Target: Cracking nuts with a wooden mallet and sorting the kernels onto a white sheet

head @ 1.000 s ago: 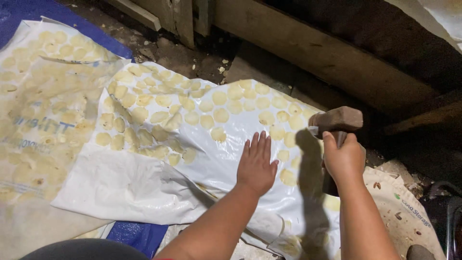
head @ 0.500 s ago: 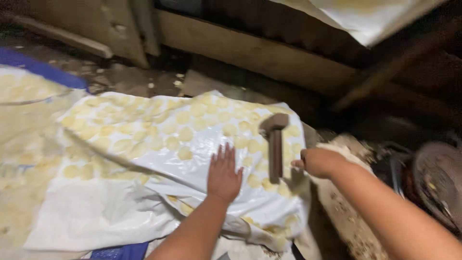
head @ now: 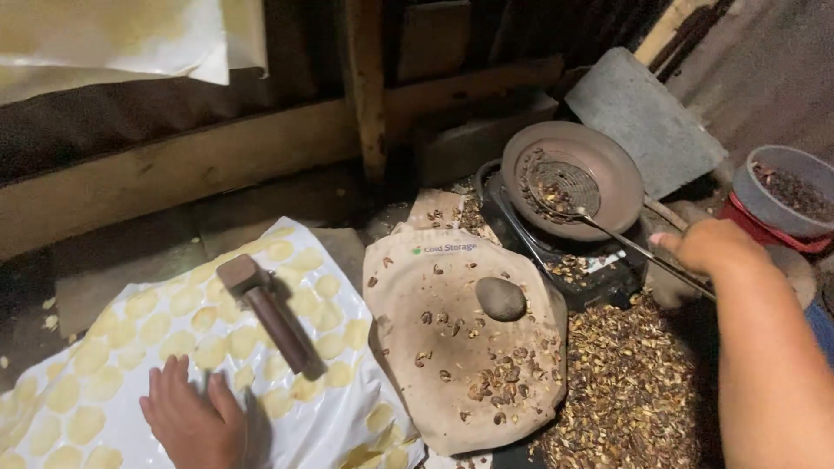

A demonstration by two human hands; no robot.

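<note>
My left hand (head: 193,415) lies flat, fingers apart, on a white plastic sheet (head: 347,408) covered with several flattened pale yellow discs (head: 156,326). A wooden mallet (head: 268,315) lies on the sheet just above that hand, untouched. My right hand (head: 708,246) reaches right and grips the long metal handle of a wire skimmer (head: 565,187), whose mesh head rests in a round brown pan (head: 580,174).
A tan cloth (head: 460,347) holds a smooth grey stone (head: 500,298) and scattered nut pieces. Husks (head: 625,382) litter the floor below the pan. A grey slab (head: 647,117) leans behind; a bowl of dark nuts (head: 782,187) sits far right. Wooden beams (head: 217,156) run behind.
My view has swung right. My right hand let go of the mallet, which now lies on the sheet, and moved to the skimmer handle. The left hand stays pressed on the sheet.
</note>
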